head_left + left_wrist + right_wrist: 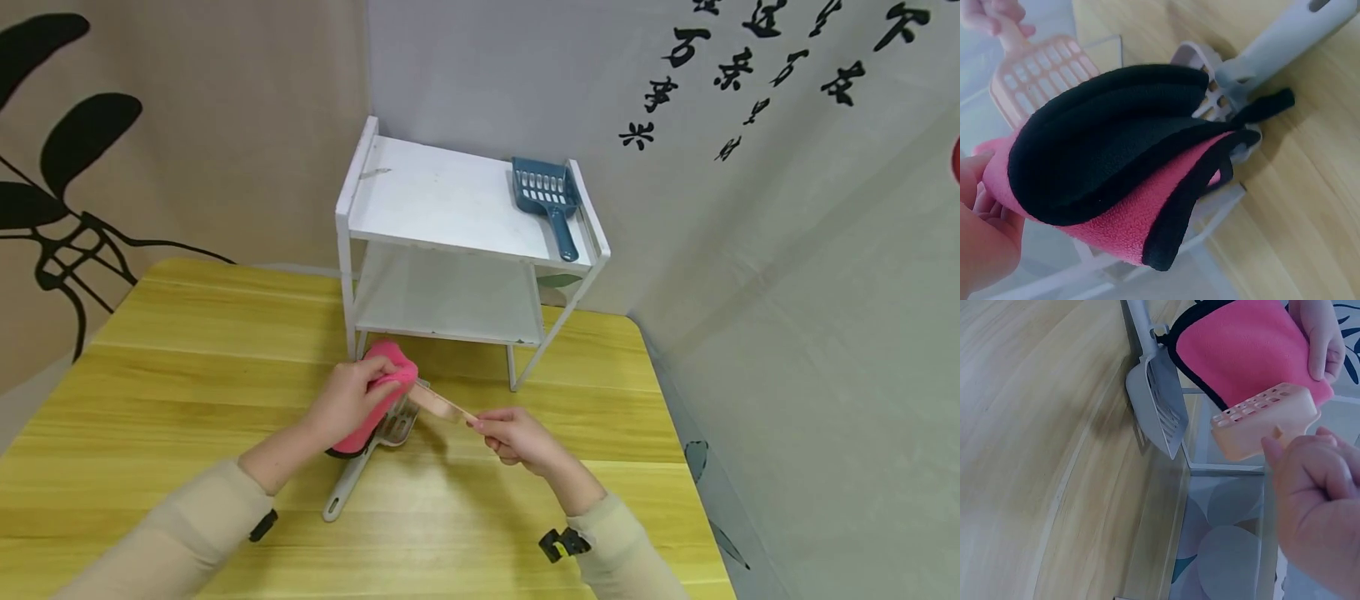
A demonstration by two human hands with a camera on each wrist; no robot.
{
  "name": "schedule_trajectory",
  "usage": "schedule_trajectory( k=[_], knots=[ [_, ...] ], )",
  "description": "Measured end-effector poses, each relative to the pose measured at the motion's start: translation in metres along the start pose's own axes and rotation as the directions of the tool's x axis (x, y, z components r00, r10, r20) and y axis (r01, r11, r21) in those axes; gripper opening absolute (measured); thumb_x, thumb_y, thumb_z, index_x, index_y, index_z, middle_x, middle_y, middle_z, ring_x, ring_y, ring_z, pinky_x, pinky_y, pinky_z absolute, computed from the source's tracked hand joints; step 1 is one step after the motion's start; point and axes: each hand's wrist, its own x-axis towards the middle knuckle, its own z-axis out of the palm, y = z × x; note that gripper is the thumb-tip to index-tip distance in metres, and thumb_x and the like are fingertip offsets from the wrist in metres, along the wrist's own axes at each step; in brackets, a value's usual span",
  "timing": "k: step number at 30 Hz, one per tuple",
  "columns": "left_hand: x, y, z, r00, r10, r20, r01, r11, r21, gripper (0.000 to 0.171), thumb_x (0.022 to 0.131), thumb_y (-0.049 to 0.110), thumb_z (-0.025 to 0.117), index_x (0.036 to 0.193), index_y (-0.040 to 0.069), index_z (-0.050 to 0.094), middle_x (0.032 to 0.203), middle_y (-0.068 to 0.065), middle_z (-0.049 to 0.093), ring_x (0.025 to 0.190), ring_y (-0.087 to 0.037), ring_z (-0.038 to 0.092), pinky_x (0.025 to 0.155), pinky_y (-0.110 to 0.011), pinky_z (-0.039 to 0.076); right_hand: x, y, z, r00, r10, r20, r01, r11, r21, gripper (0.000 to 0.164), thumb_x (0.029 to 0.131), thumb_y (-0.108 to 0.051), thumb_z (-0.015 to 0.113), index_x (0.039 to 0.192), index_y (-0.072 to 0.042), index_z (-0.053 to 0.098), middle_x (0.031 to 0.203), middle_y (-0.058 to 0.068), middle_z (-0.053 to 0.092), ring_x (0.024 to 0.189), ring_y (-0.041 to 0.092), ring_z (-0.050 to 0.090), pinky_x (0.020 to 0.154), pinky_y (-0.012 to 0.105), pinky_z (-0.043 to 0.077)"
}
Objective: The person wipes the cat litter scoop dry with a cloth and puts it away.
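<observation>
My left hand (347, 404) grips a pink cloth (363, 435) edged in black; in the left wrist view the cloth (1125, 228) is folded over, with a dark inner side showing. My right hand (521, 437) pinches the handle of a pale pink slotted litter scoop (435, 402). In the right wrist view this scoop (1272, 419) overlaps the lower part of the cloth. Below the cloth, a grey litter scoop (348, 487) lies on the table, its handle toward me and its slotted head partly hidden in the head view.
A white two-tier rack (450, 287) stands at the back of the wooden table (202, 350). On its top shelf, at the right, lies a dark blue litter scoop (546, 187). A curtain (487, 75) with dark lettering hangs behind.
</observation>
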Motion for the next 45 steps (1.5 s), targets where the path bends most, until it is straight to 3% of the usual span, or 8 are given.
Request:
schedule_trajectory(
  k=[9,13,18,25,31,37,41,45],
  knots=[
    [0.008,-0.012,-0.022,0.992,-0.083,-0.099,0.082,0.996,-0.018,0.011,0.09,0.01,0.061,0.095,0.0,0.063,0.08,-0.012,0.068,0.055,-0.009,0.044,0.048,-0.02,0.037,-0.005,0.004,-0.015,0.993,-0.082,-0.085,0.07,0.988,-0.136,0.039,0.092,-0.011,0.056,0.125,0.009,0.05,0.068,-0.005,0.052,0.043,0.002,0.034,0.042,0.018,0.03],
    [0.012,-0.016,-0.027,0.987,-0.114,-0.112,0.111,0.993,-0.035,0.013,0.091,0.013,0.06,0.096,0.0,0.062,0.078,-0.012,0.067,0.052,-0.009,0.042,0.047,-0.021,0.036,-0.007,0.007,-0.019,0.993,-0.101,-0.064,0.089,0.981,-0.174,0.042,0.091,-0.009,0.059,0.129,0.005,0.048,0.076,-0.003,0.062,0.042,0.003,0.041,0.042,0.019,0.035],
    [0.016,-0.014,-0.023,0.987,-0.116,-0.111,0.112,0.993,-0.042,0.013,0.091,0.013,0.061,0.096,0.001,0.064,0.085,-0.014,0.07,0.056,-0.01,0.05,0.051,-0.021,0.041,-0.006,0.009,-0.018,0.992,-0.125,-0.018,0.114,0.946,-0.302,0.034,0.095,-0.017,0.054,0.124,0.001,0.056,0.074,0.001,0.062,0.041,0.006,0.031,0.041,0.02,0.029],
    [0.018,0.003,-0.007,0.999,-0.022,0.04,0.021,1.0,0.02,0.011,0.091,0.016,0.06,0.096,0.006,0.062,0.069,-0.004,0.06,0.055,-0.009,0.041,0.05,-0.022,0.035,0.001,-0.001,-0.004,0.987,-0.162,0.005,0.146,0.87,-0.47,0.03,0.096,-0.021,0.054,0.118,-0.004,0.064,0.081,0.018,0.065,0.044,0.006,0.032,0.043,0.02,0.029],
    [0.014,0.013,0.0,0.979,0.095,0.182,-0.117,0.986,0.114,0.008,0.092,0.021,0.059,0.094,0.013,0.057,0.076,-0.001,0.065,0.061,-0.008,0.05,0.057,-0.024,0.042,0.002,-0.003,0.0,0.968,-0.25,-0.032,0.197,0.832,-0.519,0.026,0.094,-0.017,0.056,0.114,-0.003,0.066,0.087,0.016,0.068,0.07,0.007,0.054,0.056,0.021,0.04],
    [0.011,0.005,-0.008,0.984,0.059,0.17,-0.067,0.997,0.042,0.008,0.092,0.017,0.059,0.095,0.01,0.057,0.065,0.003,0.052,0.056,-0.008,0.039,0.053,-0.021,0.034,-0.001,-0.003,-0.005,0.962,-0.271,-0.022,0.232,0.861,-0.453,0.028,0.093,-0.015,0.057,0.115,0.001,0.065,0.11,0.021,0.065,0.086,0.009,0.061,0.078,0.03,0.052],
    [0.011,0.002,-0.01,0.988,0.027,0.154,-0.027,1.0,-0.005,0.007,0.092,0.015,0.06,0.094,0.008,0.057,0.061,0.004,0.044,0.054,-0.008,0.034,0.05,-0.02,0.03,-0.002,-0.005,-0.009,0.964,-0.264,-0.033,0.222,0.864,-0.452,0.027,0.092,-0.013,0.059,0.113,0.002,0.065,0.114,0.021,0.064,0.082,0.006,0.056,0.074,0.027,0.05],
    [0.014,0.007,-0.008,0.986,0.03,0.164,-0.029,1.0,-0.005,0.008,0.092,0.016,0.06,0.095,0.009,0.057,0.065,0.004,0.05,0.055,-0.008,0.037,0.052,-0.021,0.033,-0.001,-0.005,-0.007,0.971,-0.24,-0.015,0.196,0.826,-0.528,0.025,0.091,-0.017,0.061,0.112,-0.005,0.068,0.112,0.014,0.066,0.076,0.005,0.052,0.067,0.022,0.046]
  ],
)
